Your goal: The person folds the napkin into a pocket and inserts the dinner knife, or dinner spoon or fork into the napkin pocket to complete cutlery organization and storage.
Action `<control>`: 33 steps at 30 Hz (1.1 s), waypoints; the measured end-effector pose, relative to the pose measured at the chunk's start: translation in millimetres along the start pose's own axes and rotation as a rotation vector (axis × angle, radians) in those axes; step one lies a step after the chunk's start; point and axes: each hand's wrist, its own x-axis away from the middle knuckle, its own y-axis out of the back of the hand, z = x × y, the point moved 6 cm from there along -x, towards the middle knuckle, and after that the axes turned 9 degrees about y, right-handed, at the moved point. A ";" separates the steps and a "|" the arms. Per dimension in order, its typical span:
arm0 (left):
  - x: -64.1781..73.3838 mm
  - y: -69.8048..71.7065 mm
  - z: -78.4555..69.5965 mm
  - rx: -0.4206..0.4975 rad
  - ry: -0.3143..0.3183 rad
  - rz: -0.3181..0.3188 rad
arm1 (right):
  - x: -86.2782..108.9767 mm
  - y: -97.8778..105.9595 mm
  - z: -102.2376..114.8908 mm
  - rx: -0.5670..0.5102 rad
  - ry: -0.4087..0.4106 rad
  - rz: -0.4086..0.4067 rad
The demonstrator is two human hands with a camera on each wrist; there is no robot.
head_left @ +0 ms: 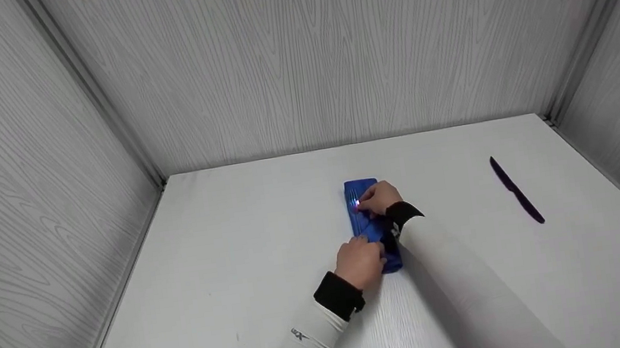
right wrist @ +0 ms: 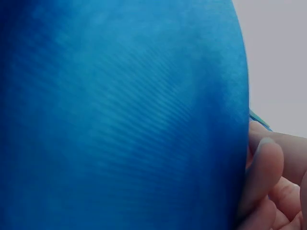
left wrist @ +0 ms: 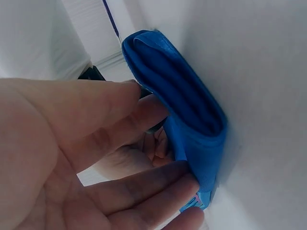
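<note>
A folded blue cloth napkin (head_left: 360, 183) lies lengthwise on the white table, its layered near end (left wrist: 177, 91) facing the left wrist camera. A shiny, iridescent fork (head_left: 353, 198) rests along its left side, tines away from me. My right hand (head_left: 380, 198) reaches over the napkin and pinches the fork between thumb and fingertips close to the tines. At the napkin's near end, my left hand (head_left: 359, 263) touches the cloth with fairly straight, spread fingers (left wrist: 139, 189). The fork's handle end is hidden by the left hand. Blue cloth (right wrist: 124, 115) fills most of the right wrist view.
Over on the table's right side lies a dark purple knife (head_left: 517, 190), slanted, apart from the napkin. Grey wood-grain panels (head_left: 295, 62) enclose the white table (head_left: 244, 218) at the back and both sides.
</note>
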 end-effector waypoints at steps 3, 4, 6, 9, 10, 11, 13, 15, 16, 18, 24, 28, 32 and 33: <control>-0.4 -0.2 -0.3 -0.020 -0.019 -0.030 | -0.8 -0.1 -0.6 0.015 -0.001 -0.004; -0.2 -0.6 -0.5 -0.024 -0.024 -0.039 | -0.6 -0.5 -1.1 0.022 0.000 -0.003; 0.2 -1.8 -0.7 -0.029 -0.029 -0.045 | 0.2 -0.9 -2.0 0.029 -0.002 -0.002; 0.2 -3.4 -0.6 -0.031 -0.029 -0.038 | 1.7 -0.3 -2.6 0.033 -0.001 0.002; 0.0 -3.7 -0.5 -0.032 -0.029 -0.037 | 2.4 0.3 -2.6 0.027 -0.001 0.004; -0.1 -3.8 -0.4 -0.035 -0.028 -0.035 | 3.1 0.9 -2.7 0.015 -0.001 0.005; -0.1 -3.5 -0.5 -0.038 -0.026 -0.039 | 4.5 2.7 -3.3 -0.016 0.008 0.010; 0.0 -2.9 -0.6 -0.041 -0.022 -0.041 | 6.6 4.8 -5.0 -0.081 0.013 0.017; 0.3 -2.6 -0.7 -0.041 -0.018 -0.036 | 8.1 5.6 -6.8 -0.122 0.010 0.022; 1.0 -2.8 -1.0 -0.035 -0.009 -0.010 | 11.9 7.6 -11.7 -0.204 0.008 0.038; 1.7 -5.2 -3.1 -0.003 0.018 0.059 | 29.3 24.0 -36.8 -0.380 -0.041 0.031; 1.6 -5.0 -3.7 0.003 0.032 0.050 | 41.9 45.1 -51.2 -0.379 -0.066 -0.002; 0.7 -4.7 -4.4 0.005 0.039 0.040 | 51.9 67.5 -59.4 -0.378 -0.080 -0.028; 0.4 -4.8 -4.6 0.007 0.041 0.041 | 54.0 72.6 -61.1 -0.386 -0.084 -0.037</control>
